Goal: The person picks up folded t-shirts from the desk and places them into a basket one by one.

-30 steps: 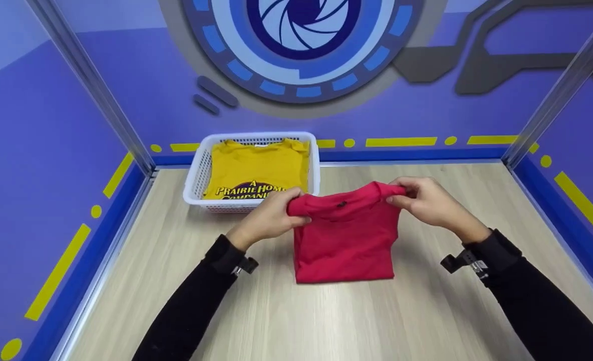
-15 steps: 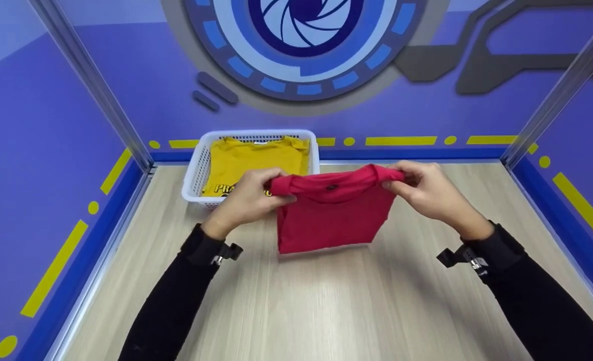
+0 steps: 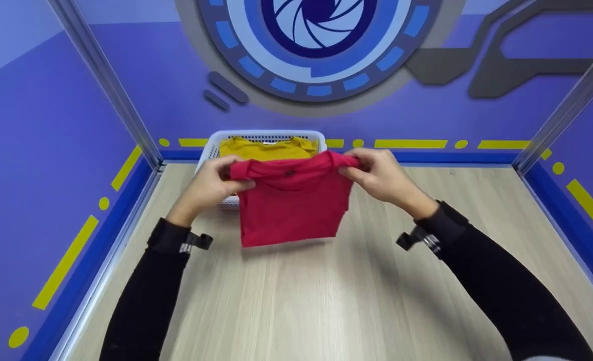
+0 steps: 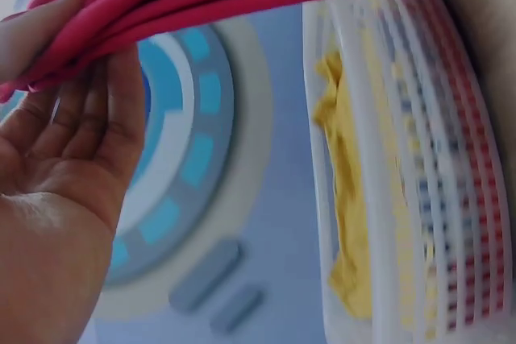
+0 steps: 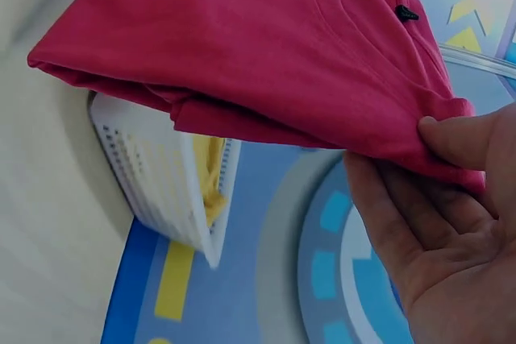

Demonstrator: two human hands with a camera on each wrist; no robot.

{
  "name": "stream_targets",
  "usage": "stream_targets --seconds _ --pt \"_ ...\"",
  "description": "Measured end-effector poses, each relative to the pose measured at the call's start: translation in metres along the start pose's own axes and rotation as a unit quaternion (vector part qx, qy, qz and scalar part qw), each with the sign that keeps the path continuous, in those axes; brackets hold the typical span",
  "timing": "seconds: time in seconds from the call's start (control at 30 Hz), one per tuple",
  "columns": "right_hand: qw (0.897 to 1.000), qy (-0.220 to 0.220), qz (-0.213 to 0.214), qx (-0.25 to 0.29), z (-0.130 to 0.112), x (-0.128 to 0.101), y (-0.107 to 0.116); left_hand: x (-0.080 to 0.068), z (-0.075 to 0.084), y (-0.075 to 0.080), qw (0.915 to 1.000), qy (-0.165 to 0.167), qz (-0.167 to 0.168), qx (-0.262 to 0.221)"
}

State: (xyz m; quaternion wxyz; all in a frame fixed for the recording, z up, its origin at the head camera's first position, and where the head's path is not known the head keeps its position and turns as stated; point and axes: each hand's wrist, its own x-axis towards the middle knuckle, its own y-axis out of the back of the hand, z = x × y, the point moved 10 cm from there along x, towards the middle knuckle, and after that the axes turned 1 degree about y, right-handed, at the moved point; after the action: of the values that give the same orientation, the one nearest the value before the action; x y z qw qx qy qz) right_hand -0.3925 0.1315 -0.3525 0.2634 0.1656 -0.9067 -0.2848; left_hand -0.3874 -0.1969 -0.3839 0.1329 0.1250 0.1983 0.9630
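Red shirt [image 3: 291, 205], pinched at its collar corners by both hands [image 3: 211, 185] [image 3: 381, 175], has lifted off the table [image 3: 326, 301] toward the basket [image 3: 211, 150] beyond the fingertips.

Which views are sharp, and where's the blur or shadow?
Head view: evenly lit and sharp; the red shirt, gripped at its top corners by the left hand and right hand, casts a soft shadow on the table. Left wrist view: dim, the basket blurred and streaked. Right wrist view: shirt fairly sharp, background soft.
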Motion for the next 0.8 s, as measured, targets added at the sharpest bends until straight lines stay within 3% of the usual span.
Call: stream_targets --seconds 0.2,0.4,0.6,0.8 --pt "0.997 -0.049 -0.018 0.052 0.003 0.044 -0.021 0.013 -0.004 0.043 0.9984 -0.013 0.033 -0.043" --pt "0.996 -0.070 -0.023 0.050 0.007 0.080 -0.036 0.033 -0.013 0.076 0.9963 -0.017 0.073 -0.042" --pt "0.995 -0.083 -0.036 0.032 0.017 0.108 -0.053 0.052 -0.039 0.098 0.9933 0.030 0.111 0.010" --pt "0.993 -0.104 -0.042 0.027 0.041 0.128 -0.064 0.068 -0.057 0.103 0.9889 0.069 0.124 0.044"
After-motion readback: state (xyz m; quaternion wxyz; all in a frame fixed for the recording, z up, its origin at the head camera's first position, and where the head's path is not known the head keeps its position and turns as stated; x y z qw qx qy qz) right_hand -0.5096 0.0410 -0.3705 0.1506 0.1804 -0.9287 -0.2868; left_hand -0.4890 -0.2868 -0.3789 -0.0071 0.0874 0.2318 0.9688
